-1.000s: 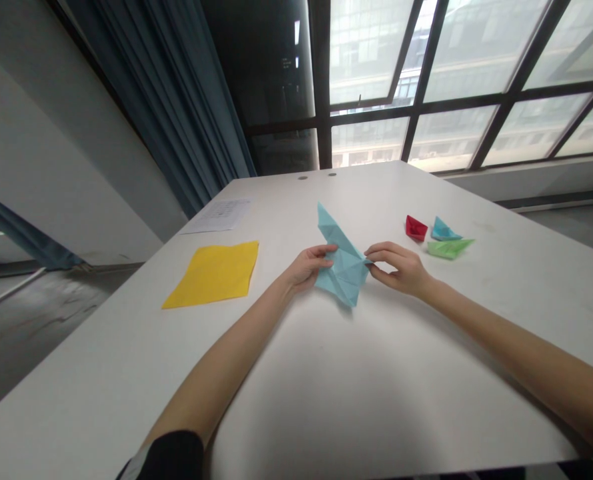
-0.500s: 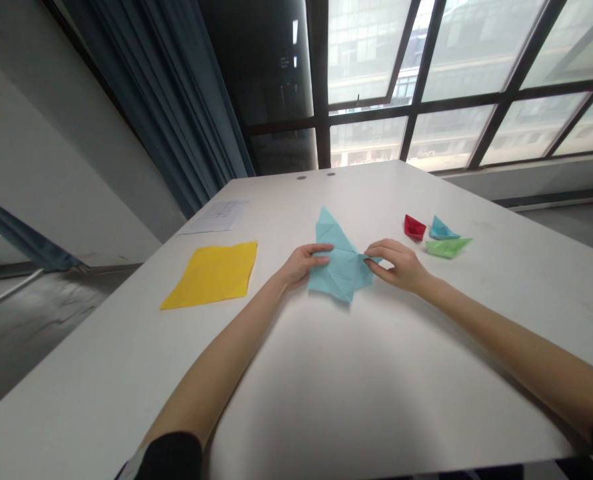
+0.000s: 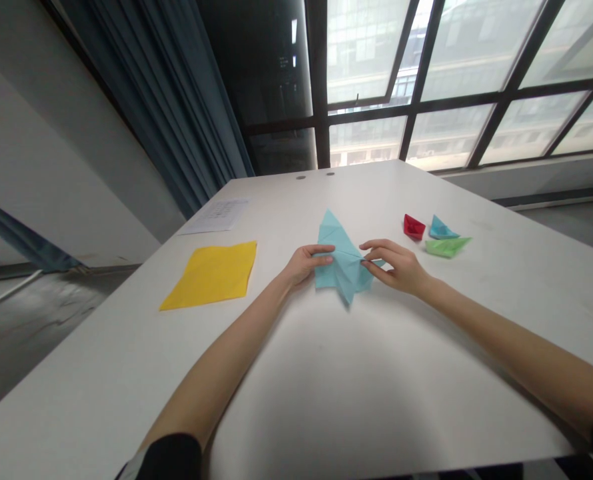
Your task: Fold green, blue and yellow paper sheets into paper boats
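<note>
A creased sheet of light blue paper, partly folded, is held between my hands over the middle of the table, with one point toward the windows and another toward me. My left hand grips its left edge, fingers on top. At its right side my right hand pinches a corner between thumb and fingers. The underside of the paper and the fingertips beneath it are hidden.
On the white table, yellow paper lies left of my hands, and a printed sheet farther back. To the right stand small folded pieces: red, blue and green.
The light blue paper has shifted slightly right and its lower part has folded inward, looking narrower. My right index finger has lifted a little off the paper.
</note>
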`<state>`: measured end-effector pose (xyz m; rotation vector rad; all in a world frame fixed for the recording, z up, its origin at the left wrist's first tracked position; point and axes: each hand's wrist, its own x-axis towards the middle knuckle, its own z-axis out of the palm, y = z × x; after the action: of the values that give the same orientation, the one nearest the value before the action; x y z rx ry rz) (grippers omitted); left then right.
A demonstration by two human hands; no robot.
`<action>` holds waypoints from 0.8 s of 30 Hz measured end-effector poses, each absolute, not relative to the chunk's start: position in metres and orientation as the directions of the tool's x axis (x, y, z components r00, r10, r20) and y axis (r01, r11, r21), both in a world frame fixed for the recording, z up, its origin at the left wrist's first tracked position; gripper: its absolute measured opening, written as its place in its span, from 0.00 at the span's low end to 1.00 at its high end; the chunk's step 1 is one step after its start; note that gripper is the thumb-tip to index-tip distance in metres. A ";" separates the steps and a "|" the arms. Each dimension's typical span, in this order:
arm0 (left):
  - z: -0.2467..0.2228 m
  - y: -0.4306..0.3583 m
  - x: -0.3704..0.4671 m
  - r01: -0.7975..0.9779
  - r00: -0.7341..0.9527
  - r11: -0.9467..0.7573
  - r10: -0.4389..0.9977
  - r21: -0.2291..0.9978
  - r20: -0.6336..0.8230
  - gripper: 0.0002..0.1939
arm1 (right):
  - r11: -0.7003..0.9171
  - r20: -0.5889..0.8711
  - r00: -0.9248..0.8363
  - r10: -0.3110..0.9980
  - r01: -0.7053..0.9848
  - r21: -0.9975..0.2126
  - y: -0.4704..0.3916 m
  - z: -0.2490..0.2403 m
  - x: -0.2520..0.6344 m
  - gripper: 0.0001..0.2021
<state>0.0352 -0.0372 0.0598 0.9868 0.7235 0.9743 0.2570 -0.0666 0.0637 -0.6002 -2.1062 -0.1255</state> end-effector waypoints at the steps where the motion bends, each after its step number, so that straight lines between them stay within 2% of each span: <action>1: 0.060 -0.037 0.035 -0.340 0.402 0.219 0.913 0.915 -0.069 0.18 | 0.875 0.803 -0.465 0.372 0.465 -0.136 -0.067 0.064 0.257 0.02; 11: 0.061 -0.039 0.036 -0.283 0.421 0.168 0.906 0.944 -0.036 0.26 | 0.883 0.813 -0.477 0.334 0.460 -0.093 -0.067 0.065 0.256 0.04; 17: 0.061 -0.039 0.037 -0.246 0.415 0.150 0.909 0.958 -0.035 0.21 | 0.883 0.825 -0.480 0.299 0.468 -0.048 -0.069 0.067 0.255 0.05; 24: 0.064 -0.040 0.039 -0.323 0.379 0.198 0.923 0.926 -0.065 0.19 | 0.866 0.815 -0.486 0.316 0.499 -0.037 -0.067 0.069 0.256 0.05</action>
<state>0.0389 -0.0395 0.0641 1.0023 0.7437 0.9945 0.2564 -0.0668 0.0694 -0.5892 -2.1183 -0.2542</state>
